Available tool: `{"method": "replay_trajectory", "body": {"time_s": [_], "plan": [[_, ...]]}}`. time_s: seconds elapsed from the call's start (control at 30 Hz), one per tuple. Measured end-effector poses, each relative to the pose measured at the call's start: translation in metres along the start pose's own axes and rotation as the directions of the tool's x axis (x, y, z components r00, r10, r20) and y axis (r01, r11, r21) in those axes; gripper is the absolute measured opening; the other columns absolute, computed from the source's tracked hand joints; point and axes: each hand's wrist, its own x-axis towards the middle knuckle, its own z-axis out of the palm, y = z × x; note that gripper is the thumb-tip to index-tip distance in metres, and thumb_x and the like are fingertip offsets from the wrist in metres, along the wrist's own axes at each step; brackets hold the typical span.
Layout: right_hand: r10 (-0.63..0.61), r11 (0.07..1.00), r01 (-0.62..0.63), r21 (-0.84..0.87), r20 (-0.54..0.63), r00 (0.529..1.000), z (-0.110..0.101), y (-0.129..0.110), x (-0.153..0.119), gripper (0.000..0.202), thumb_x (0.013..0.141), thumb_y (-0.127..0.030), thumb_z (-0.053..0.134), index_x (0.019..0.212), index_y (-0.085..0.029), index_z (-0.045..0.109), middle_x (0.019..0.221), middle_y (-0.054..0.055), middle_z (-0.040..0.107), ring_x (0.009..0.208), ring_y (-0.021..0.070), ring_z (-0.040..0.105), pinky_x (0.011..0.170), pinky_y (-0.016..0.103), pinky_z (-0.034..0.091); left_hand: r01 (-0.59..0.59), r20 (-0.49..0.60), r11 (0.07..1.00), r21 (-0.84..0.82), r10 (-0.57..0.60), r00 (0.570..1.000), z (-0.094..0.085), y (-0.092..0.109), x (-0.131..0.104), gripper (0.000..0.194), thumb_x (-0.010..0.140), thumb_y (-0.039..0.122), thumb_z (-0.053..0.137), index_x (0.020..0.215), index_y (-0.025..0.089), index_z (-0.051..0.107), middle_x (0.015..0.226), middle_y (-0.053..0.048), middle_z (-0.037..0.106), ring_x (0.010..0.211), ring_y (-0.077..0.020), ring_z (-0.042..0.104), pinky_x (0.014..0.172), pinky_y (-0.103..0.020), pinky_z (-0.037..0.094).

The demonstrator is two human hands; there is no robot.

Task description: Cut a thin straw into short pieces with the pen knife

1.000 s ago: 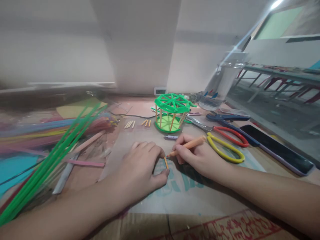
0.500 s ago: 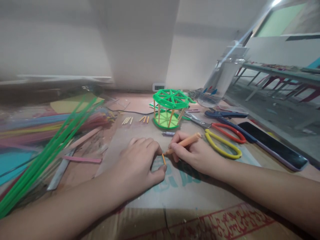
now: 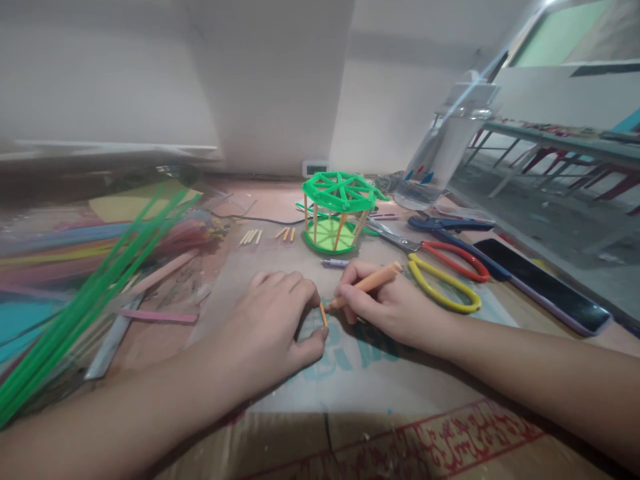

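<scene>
Between thumb and index finger, my left hand (image 3: 280, 310) pinches a short orange stick (image 3: 323, 315) end to end, just over the pale sheet. My right hand (image 3: 383, 300) grips an orange marker (image 3: 373, 279), its tip at or very near the stick's side. Behind the hands stands a round green frame (image 3: 340, 193) with top and bottom wheels joined by thin upright sticks. To its left lie several orange stick pieces (image 3: 285, 234) and several pale stick pieces (image 3: 251, 237). A grey-purple pen (image 3: 334, 263) rests just beyond my right fingers.
Scissors with red and yellow handles (image 3: 445, 283), blue-handled pliers (image 3: 453, 230) and a phone (image 3: 543, 287) lie on the right. A clear bottle (image 3: 443, 157) stands behind them. Long green strips (image 3: 95, 300) and bundled coloured strips fill the left. A cutter knife (image 3: 113, 343) lies there too.
The whole view has shifted slightly. Both hands keep their grips, and the marker tip stays by the orange stick.
</scene>
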Motion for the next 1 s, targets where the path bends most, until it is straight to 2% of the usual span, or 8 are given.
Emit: {"method": "replay_trajectory", "body": {"time_s": [0.23, 0.5, 0.7, 0.8, 1.0], "plan": [[-0.009, 1.0, 0.009, -0.005, -0.007, 1.0, 0.0009, 0.0004, 0.0, 0.017, 0.097, -0.033, 0.06, 0.085, -0.023, 0.053, 0.064, -0.003, 0.064, 0.061, 0.0146, 0.062, 0.061, 0.027, 0.049, -0.005, -0.009, 1.0, 0.002, 0.005, 1.0, 0.0005, -0.0009, 0.0, 0.016, 0.088, 0.036, 0.065, 0.093, 0.022, 0.061, 0.095, -0.006, 0.07, 0.094, -0.0304, 0.063, 0.086, -0.046, 0.043], [0.024, 0.995, -0.033, 0.096, 0.098, 0.995, -0.0001, -0.001, -0.0032, 0.022, 0.094, -0.033, 0.066, 0.08, -0.023, 0.051, 0.06, -0.003, 0.064, 0.059, 0.014, 0.063, 0.056, 0.025, 0.049, -0.008, -0.022, 1.0, -0.02, 0.007, 1.0, 0.0026, -0.0026, -0.0002, 0.016, 0.086, 0.035, 0.065, 0.095, 0.022, 0.062, 0.094, -0.006, 0.07, 0.095, -0.0304, 0.063, 0.087, -0.046, 0.043], [0.022, 0.997, -0.025, 0.071, 0.032, 0.999, 0.0008, -0.0021, -0.0025, 0.018, 0.094, -0.033, 0.063, 0.082, -0.023, 0.053, 0.061, -0.003, 0.063, 0.058, 0.0134, 0.06, 0.056, 0.025, 0.047, 0.021, 0.004, 0.999, -0.031, -0.021, 1.0, 0.0011, -0.0001, 0.0002, 0.015, 0.087, 0.034, 0.065, 0.094, 0.021, 0.063, 0.094, -0.007, 0.069, 0.095, -0.0319, 0.063, 0.086, -0.047, 0.043], [0.044, 0.997, -0.049, 0.058, 0.073, 0.996, 0.0018, -0.0009, -0.0033, 0.021, 0.093, -0.035, 0.063, 0.08, -0.023, 0.052, 0.061, -0.003, 0.062, 0.057, 0.0138, 0.06, 0.055, 0.025, 0.045, 0.035, 0.012, 0.999, -0.041, -0.035, 0.999, 0.0017, 0.0014, -0.0002, 0.015, 0.086, 0.032, 0.065, 0.096, 0.02, 0.064, 0.096, -0.008, 0.069, 0.098, -0.0327, 0.063, 0.086, -0.047, 0.044], [0.021, 0.999, -0.023, 0.034, 0.042, 0.999, 0.0029, 0.0054, -0.0035, 0.026, 0.095, -0.042, 0.06, 0.08, -0.023, 0.052, 0.06, -0.001, 0.062, 0.055, 0.0144, 0.058, 0.056, 0.026, 0.044, 0.058, -0.018, 0.996, -0.073, -0.06, 0.998, 0.003, 0.0029, -0.0012, 0.022, 0.086, 0.036, 0.071, 0.1, 0.02, 0.066, 0.101, -0.007, 0.072, 0.103, -0.0313, 0.064, 0.092, -0.046, 0.047]]}}
